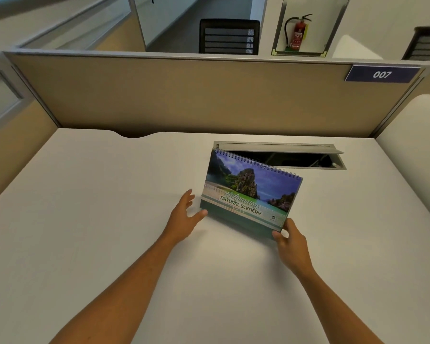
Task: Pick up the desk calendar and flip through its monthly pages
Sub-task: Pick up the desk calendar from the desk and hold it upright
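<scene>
A spiral-bound desk calendar (252,189) shows its cover, a scene of cliffs and sea with the words "Amazing Natural Scenery". It is tilted, with its spiral edge away from me, over the white desk (109,219). My right hand (292,240) pinches the calendar's near right corner between thumb and fingers. My left hand (184,217) is at the near left corner with fingers spread, and its thumb tip touches the cover's lower left edge.
An open cable tray (283,157) with a raised grey lid is cut into the desk right behind the calendar. A beige partition (184,95) with a "007" plate (382,74) closes the far side. A notch (134,135) marks the desk's back edge.
</scene>
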The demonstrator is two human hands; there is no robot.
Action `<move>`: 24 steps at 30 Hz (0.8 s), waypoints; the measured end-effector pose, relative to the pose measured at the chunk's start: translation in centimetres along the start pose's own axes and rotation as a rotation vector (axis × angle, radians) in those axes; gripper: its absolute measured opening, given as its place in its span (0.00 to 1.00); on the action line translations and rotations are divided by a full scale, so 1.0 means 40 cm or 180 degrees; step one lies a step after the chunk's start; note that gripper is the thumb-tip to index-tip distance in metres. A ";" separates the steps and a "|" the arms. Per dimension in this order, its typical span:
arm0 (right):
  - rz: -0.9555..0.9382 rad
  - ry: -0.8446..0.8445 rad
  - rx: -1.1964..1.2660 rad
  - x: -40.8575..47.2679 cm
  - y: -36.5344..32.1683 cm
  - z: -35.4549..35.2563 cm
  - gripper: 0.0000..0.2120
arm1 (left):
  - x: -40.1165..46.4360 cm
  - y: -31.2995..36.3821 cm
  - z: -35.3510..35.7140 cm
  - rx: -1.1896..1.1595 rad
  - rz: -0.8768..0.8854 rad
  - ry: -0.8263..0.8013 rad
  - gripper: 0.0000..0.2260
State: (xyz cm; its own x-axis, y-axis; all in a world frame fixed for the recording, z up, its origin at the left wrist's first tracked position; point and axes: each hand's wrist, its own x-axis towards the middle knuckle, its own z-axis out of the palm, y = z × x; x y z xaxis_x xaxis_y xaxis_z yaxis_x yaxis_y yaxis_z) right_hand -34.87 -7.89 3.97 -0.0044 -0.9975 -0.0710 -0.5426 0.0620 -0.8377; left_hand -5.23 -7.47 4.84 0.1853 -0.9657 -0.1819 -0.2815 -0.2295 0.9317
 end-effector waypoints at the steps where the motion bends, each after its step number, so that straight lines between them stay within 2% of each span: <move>1: -0.0001 -0.0092 -0.0038 0.000 0.002 0.002 0.15 | 0.014 0.007 0.003 0.0010 -0.0028 -0.0096 0.35; 3: -0.0011 -0.0227 -0.0135 0.000 0.008 0.005 0.17 | 0.036 0.014 0.012 0.0047 -0.0003 -0.0286 0.35; 5: -0.0059 -0.0339 -0.0211 0.002 0.014 0.009 0.17 | 0.050 0.014 0.021 0.0054 0.0097 -0.0286 0.29; 11: -0.0240 -0.0419 -0.0217 0.034 -0.008 0.026 0.22 | 0.052 -0.025 0.005 0.0125 0.0220 0.0340 0.16; 14: -0.0350 -0.0520 -0.0149 0.086 -0.046 0.050 0.22 | 0.054 -0.040 -0.035 0.0097 0.0344 0.0488 0.15; 20: -0.0156 -0.0812 0.0093 0.218 -0.159 0.164 0.15 | 0.073 -0.064 -0.153 0.0094 0.0373 0.0904 0.14; 24: -0.0179 -0.0997 0.0062 0.297 -0.221 0.250 0.18 | 0.099 -0.091 -0.216 0.0114 0.0354 0.1042 0.15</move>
State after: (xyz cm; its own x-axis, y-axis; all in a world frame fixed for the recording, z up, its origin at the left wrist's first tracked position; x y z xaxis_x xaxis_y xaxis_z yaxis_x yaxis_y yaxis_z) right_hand -21.73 -19.94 5.12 0.2856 -0.9403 -0.1850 -0.5184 0.0107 -0.8551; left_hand 4.66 -9.43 3.45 0.4422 -0.8962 0.0362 -0.3487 -0.1346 0.9275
